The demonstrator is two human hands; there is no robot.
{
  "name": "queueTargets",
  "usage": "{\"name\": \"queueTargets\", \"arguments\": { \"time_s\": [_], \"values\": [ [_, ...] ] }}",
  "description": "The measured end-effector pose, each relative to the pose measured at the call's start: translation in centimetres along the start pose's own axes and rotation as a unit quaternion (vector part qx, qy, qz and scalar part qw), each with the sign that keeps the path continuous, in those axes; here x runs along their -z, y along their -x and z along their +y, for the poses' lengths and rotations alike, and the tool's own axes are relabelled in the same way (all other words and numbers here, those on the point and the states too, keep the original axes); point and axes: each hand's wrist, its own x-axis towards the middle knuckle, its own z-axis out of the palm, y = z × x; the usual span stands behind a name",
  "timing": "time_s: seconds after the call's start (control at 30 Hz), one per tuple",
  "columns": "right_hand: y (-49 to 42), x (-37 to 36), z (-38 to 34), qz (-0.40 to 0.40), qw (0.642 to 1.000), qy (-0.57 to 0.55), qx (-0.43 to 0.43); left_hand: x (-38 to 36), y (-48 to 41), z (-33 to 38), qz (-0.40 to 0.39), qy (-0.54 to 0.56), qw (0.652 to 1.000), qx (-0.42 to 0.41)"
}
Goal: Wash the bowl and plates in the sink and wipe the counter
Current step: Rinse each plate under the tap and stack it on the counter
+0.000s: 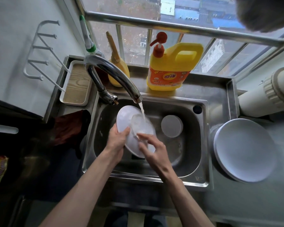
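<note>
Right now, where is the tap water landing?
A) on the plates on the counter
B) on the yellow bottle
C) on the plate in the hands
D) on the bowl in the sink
C: the water from the tap hits the plate that the left hand grips over the sink; the bowl lies off to the side of the stream.

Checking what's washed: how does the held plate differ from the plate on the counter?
The held plate is tilted under the tap stream; the counter plate lies flat, away from it. The left hand grips the held plate; no hand touches the counter plate. Both white, round.
</note>
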Motion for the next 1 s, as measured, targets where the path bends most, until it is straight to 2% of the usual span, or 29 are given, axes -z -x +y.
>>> {"name": "queueTargets", "arguments": {
  "time_s": [0.1,0.13,0.27,0.4,0.47,0.5,0.57,0.67,0.77,0.93,1.0],
  "values": [
    [-0.9,1.5,1.9,0.108,0.988,-0.005,-0.110,1.4,-0.4,0.0,-0.009,0.022,0.999,0.022],
    [-1.3,2.1,2.4,0.121,0.981,0.000,-0.151,1.9,-0.5,0.1,-0.014,0.026,0.999,0.033],
    [-2.7,3.1,3.4,0.095,0.941,-0.105,-0.306,3.4,-1.1,0.0,-0.041,0.036,0.996,0.072],
    [-3.4,3.8,3.0,0.129,0.892,-0.273,-0.335,4.5,-1.6,-0.5,-0.060,0.025,0.992,0.104],
    [-3.3,4.3,2.6,0.122,0.870,-0.334,-0.340,4.7,-1.9,-1.1,-0.031,0.023,0.993,0.107],
    [-3.3,4.4,2.5,0.113,0.870,-0.343,-0.335,4.8,-2.0,-1.4,-0.007,0.017,0.994,0.103],
    [-3.1,4.4,2.3,0.103,0.882,-0.328,-0.321,4.8,-2.3,-2.1,0.038,-0.014,0.995,0.088],
    [-2.9,4.4,2.7,0.113,0.896,-0.300,-0.306,4.6,-2.6,-2.7,0.060,-0.064,0.994,0.067],
    [-2.7,4.5,3.0,0.091,0.909,-0.270,-0.305,4.2,-2.8,-2.4,0.054,-0.105,0.992,0.039],
    [-2.1,4.8,3.2,0.094,0.884,-0.282,-0.361,4.3,-3.5,-2.1,0.025,-0.161,0.986,0.024],
    [-2.2,4.8,3.2,0.080,0.890,-0.271,-0.359,3.9,-3.7,-1.6,0.002,-0.189,0.982,0.013]
  ]
}}
